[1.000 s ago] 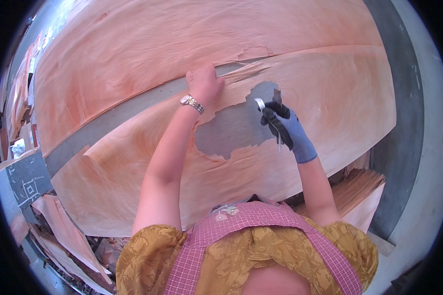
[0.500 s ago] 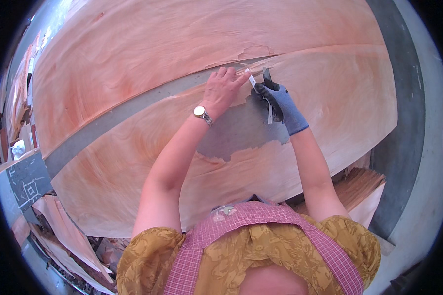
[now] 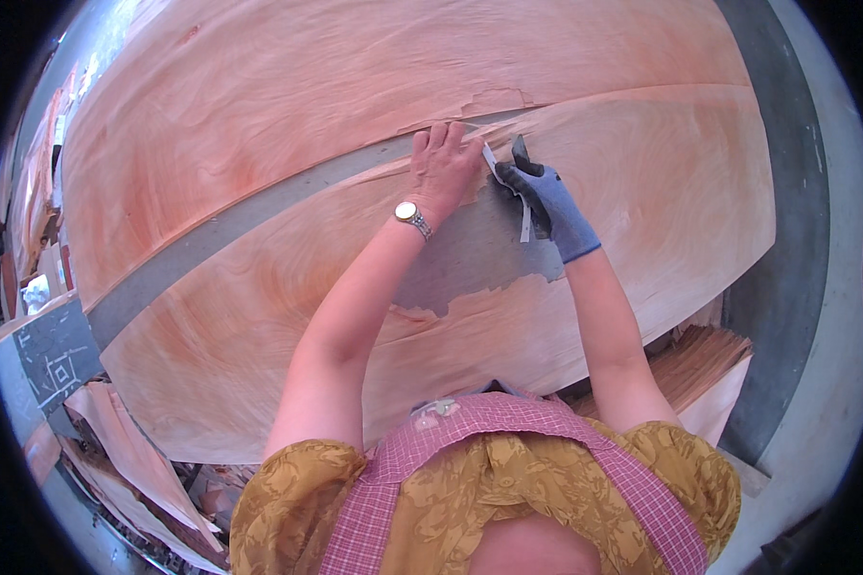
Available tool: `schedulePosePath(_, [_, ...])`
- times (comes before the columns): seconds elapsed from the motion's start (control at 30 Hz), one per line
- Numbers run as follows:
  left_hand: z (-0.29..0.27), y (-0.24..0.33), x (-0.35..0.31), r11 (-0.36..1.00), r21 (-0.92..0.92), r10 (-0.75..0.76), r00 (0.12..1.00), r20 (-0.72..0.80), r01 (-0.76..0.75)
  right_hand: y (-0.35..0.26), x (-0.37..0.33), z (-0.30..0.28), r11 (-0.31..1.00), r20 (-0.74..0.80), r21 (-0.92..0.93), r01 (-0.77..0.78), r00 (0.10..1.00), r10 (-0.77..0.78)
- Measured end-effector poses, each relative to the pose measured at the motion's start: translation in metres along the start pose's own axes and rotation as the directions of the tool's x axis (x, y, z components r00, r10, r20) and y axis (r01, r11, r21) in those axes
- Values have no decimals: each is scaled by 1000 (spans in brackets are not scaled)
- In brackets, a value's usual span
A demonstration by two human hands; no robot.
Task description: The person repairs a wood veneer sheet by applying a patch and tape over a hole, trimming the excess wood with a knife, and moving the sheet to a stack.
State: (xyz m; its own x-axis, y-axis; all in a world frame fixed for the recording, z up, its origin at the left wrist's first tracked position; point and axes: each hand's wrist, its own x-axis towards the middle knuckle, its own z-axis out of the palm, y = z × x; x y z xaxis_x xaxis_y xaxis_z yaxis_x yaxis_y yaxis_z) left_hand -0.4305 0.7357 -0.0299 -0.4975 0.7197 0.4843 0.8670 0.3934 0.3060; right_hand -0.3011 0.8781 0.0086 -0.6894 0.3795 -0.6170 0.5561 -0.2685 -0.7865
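Observation:
A pale reddish wood veneer sheet (image 3: 259, 297) with a large ragged hole lies in front of me, and grey surface (image 3: 479, 254) shows through the hole. My left hand (image 3: 445, 172), bare and wearing a wristwatch (image 3: 408, 211), rests at the sheet's far edge, its bent fingers slightly apart. Its fingertips are partly hidden. In a blue glove with black fingers, my right hand (image 3: 549, 203) is closed on a narrow white tape strip (image 3: 490, 156) with small dark marks. The strip's upper end reaches close to my left index finger; its other end hangs over the hole.
Beyond a grey gap lies another veneer sheet (image 3: 355, 72) with a torn edge. Stacked veneer (image 3: 700, 369) shows below the near right edge. At left are a dark panel with chalk marks (image 3: 58, 364) and loose veneer scraps (image 3: 129, 446).
My left hand has shifted right and a little away from me along the sheet's far edge. My right hand and the strip have stayed almost in place.

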Motion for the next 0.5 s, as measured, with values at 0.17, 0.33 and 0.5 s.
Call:
schedulePosePath(0.17, [-1, 8, -2, 999, -11, 50, 995, 88, -49, 5, 3, -4, 1000, -17, -17, 24, 1000, -24])
schedulePosePath(0.33, [-1, 8, -4, 995, -72, 82, 993, 89, -76, 14, 12, -8, 999, 8, 29, 35, 999, -36])
schedulePosePath(0.5, [-2, 9, -5, 984, -60, 169, 985, 44, -166, 20, 17, -10, 995, 15, 80, 52, 998, -54])
